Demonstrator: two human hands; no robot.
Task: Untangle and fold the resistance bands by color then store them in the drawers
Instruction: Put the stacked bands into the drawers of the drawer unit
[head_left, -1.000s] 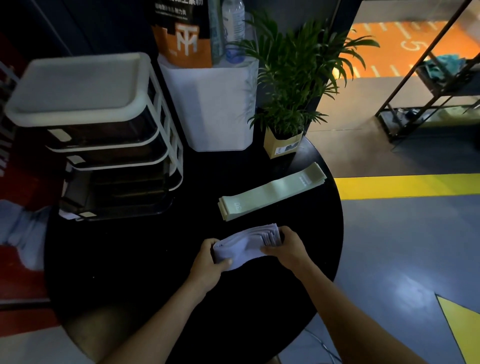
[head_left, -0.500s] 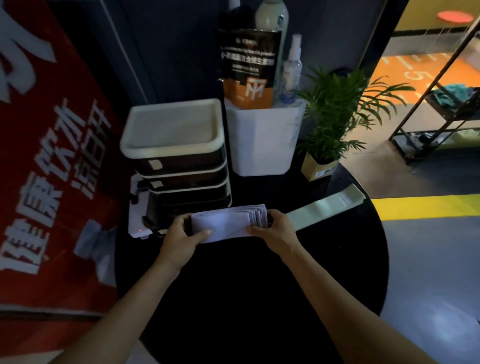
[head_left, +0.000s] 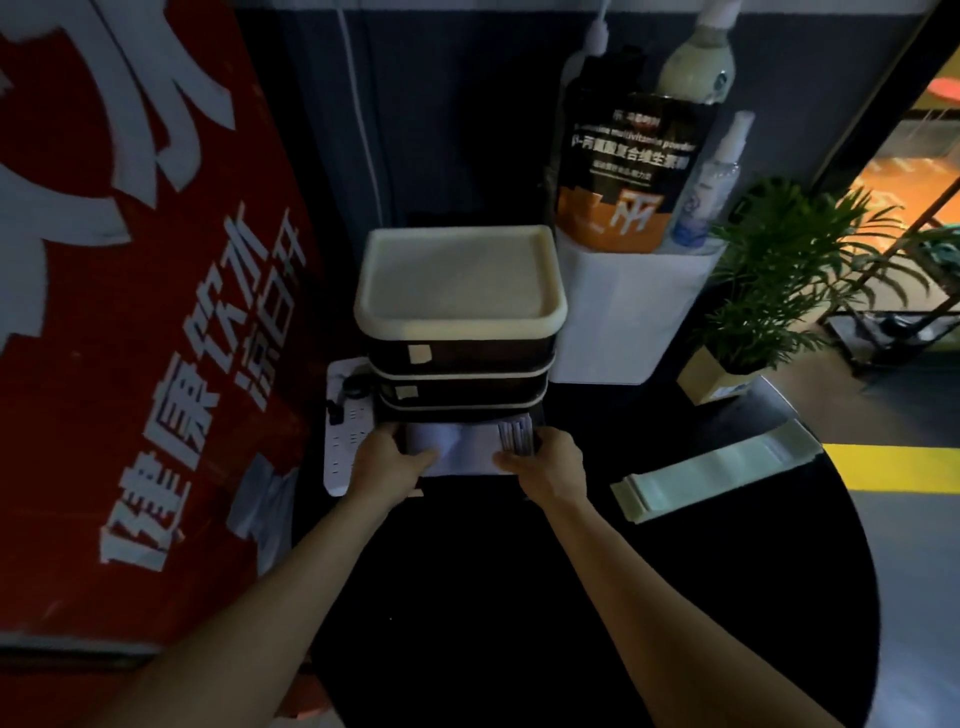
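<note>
At the foot of the drawer unit (head_left: 460, 332), your left hand (head_left: 384, 462) and right hand (head_left: 548, 462) pinched the folded lavender bands (head_left: 467, 449), fingers clamped on either end; sliding them in level would have kept the folds together.

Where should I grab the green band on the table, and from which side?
Take the green band at its near, stacked end, coming from above. It lies flat and long on the table, angled away to the right, so a pinch across the narrow width there should catch all the layers. Both hands are busy with the other bundle.
</note>
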